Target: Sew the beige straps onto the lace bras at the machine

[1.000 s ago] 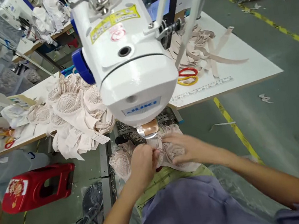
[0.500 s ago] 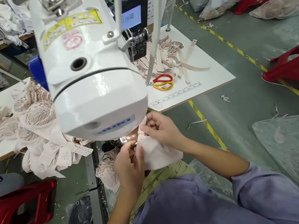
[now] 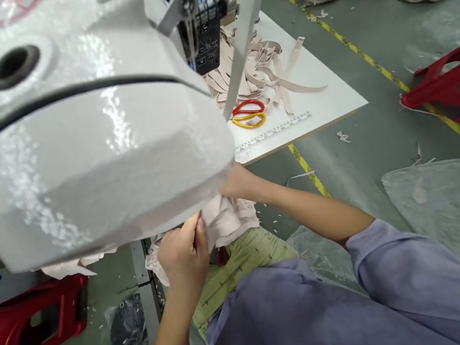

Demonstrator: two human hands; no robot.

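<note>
Fabric [image 3: 231, 222] lay on the sewing machine's [image 3: 104, 171] near side, seemingly light, limp, best held by its edges; left hand [image 3: 184, 254] pinched it; how right hand [image 3: 241, 185] gripped could not be told.

Sewing-machine head [image 3: 98, 157] was white, the garment [image 3: 230, 218] pale pinkish beige like the fabric strips [image 3: 266, 52]. Scissors [image 3: 253, 113] had one red and one yellow handle loop; the nearer left stool [image 3: 67, 312] was red, the table [image 3: 332, 102] white. Shirt [image 3: 287, 325] was plain dusty purple, lap cloth [image 3: 250, 253] light green with small dark motifs, floor tape [image 3: 350, 50] yellow with black.
</note>
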